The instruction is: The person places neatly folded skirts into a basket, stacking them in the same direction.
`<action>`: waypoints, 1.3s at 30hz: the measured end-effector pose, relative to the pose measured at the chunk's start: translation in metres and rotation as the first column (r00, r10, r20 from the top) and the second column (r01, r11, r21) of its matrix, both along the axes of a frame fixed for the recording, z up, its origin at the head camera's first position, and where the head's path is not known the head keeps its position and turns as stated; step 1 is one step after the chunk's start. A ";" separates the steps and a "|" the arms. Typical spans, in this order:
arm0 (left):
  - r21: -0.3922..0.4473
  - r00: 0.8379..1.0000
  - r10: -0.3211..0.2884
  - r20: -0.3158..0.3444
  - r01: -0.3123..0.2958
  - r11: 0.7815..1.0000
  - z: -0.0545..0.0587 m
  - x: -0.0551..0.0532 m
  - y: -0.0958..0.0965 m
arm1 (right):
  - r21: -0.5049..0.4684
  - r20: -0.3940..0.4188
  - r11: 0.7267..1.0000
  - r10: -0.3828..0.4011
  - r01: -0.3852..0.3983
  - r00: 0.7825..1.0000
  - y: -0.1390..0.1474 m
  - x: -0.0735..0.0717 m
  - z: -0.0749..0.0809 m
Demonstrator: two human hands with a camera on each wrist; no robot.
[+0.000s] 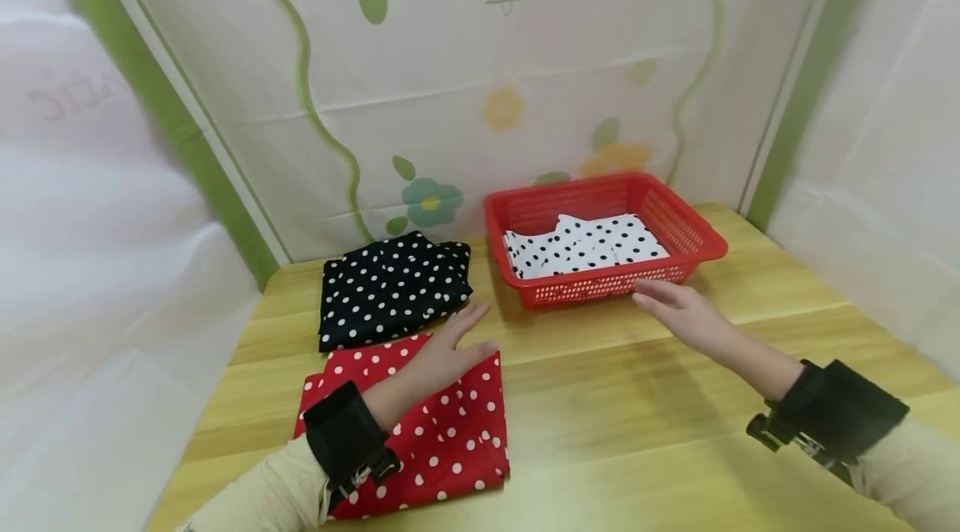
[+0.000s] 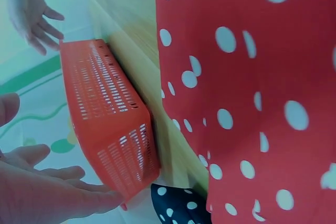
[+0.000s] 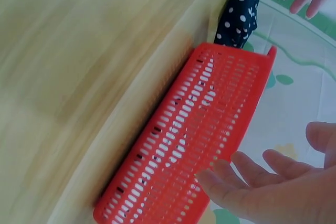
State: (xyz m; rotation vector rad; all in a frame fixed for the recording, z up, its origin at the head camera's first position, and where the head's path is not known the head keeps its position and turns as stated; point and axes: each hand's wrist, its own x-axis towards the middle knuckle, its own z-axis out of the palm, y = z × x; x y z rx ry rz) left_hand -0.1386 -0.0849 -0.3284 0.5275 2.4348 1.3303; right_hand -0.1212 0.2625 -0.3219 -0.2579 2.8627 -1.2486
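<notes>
My left hand (image 1: 442,357) hovers over the folded red cloth with white dots (image 1: 450,440), fingers loosely extended and holding nothing. Behind that cloth lies a folded black cloth with white dots (image 1: 393,286). My right hand (image 1: 686,315) is near the front right side of the red plastic basket (image 1: 600,286), its fingers spread and relaxed with nothing in them. Inside the basket is a folded white cloth with black dots (image 1: 592,244). In the right wrist view the fingers (image 3: 252,174) overlap the basket's perforated side.
The wooden table (image 1: 600,424) carries the cloths and the basket. A pale printed curtain (image 1: 420,82) with flowers and green vines stands behind it, and white sheets (image 1: 892,165) hang along both sides. Each wrist wears a black strap (image 1: 843,411).
</notes>
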 end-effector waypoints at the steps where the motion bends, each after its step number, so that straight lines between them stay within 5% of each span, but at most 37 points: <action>1: 0.001 1.000 -0.001 0.000 0.001 1.000 -0.001 0.001 -0.001 | -0.001 0.002 1.000 0.004 -0.004 1.000 -0.001 0.000 -0.001; 22: -0.023 0.999 0.014 0.047 -0.013 1.000 -0.013 0.025 -0.022 | -0.036 0.026 0.998 0.044 -0.043 0.999 -0.016 0.015 -0.021; 32: -0.077 0.989 0.130 0.075 -0.125 0.989 -0.022 0.040 -0.066 | -0.057 0.046 0.996 0.073 -0.071 0.996 -0.022 0.025 -0.032; 39: -0.219 0.976 0.215 -0.017 -0.213 0.952 -0.027 0.040 -0.092 | -0.060 0.055 0.994 0.094 -0.090 0.994 -0.032 0.033 -0.044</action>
